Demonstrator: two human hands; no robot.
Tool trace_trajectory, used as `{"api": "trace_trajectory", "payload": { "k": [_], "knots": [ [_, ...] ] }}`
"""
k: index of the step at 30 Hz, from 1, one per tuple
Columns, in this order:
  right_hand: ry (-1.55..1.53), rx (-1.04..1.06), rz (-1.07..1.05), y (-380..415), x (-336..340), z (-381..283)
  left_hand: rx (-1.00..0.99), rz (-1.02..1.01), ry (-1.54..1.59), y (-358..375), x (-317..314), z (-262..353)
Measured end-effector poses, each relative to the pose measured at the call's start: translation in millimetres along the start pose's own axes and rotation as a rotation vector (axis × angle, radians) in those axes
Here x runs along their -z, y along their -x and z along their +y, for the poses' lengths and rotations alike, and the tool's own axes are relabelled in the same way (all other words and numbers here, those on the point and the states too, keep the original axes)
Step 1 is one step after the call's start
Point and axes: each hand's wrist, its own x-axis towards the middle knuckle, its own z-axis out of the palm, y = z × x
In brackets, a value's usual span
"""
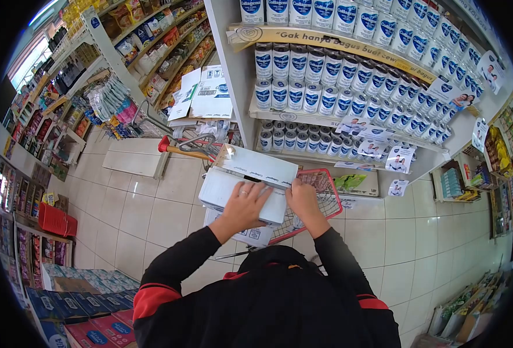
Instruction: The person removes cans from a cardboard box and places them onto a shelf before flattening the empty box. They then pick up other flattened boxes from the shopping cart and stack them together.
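Note:
A white cardboard box (217, 190) rests on the red-rimmed shopping cart (339, 200) in front of me, with its far flap (256, 164) raised. A dark gap shows along the top seam. My left hand (245, 204) lies on the top of the box, fingers spread, a ring on one finger. At the box's right end, my right hand (304, 202) is closed on the edge by the flap; its fingertips are partly hidden. Below this box sits another white carton (255, 236), mostly covered. What the upper box holds cannot be seen.
Shelves of white-and-blue cans (311, 95) stand just beyond the cart. Flattened cardboard (210, 95) is stacked to the far left of them. A low white platform (133, 156) and red baskets (57, 219) are on the left. Boxed goods (88, 304) stand at lower left.

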Motion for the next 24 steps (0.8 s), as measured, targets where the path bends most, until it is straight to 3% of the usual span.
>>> {"api": "trace_trajectory", "payload": {
  "k": [7, 12, 20, 22, 24],
  "knots": [
    [0.006, 0.018, -0.088, -9.7, 7.9, -3.7, -0.069, -0.076, 0.054, -9.0, 10.4, -23.4],
    [0.008, 0.215, -0.148, -20.9, 21.6, -5.7, -0.130, -0.080, 0.079, -10.8, 34.0, -34.2],
    [-0.102, 0.160, -0.216, -34.9, 28.3, -4.9, -0.184, -0.068, 0.052, -12.1, 50.9, -45.2],
    [-0.112, 0.159, -0.208, -35.6, 30.6, -6.8, -0.186, 0.046, 0.056, -9.4, 51.6, -43.4],
    [-0.117, 0.073, -0.182, -37.4, 33.2, -10.1, -0.165, 0.035, 0.059, -2.6, 46.5, -41.8]
  ]
}}
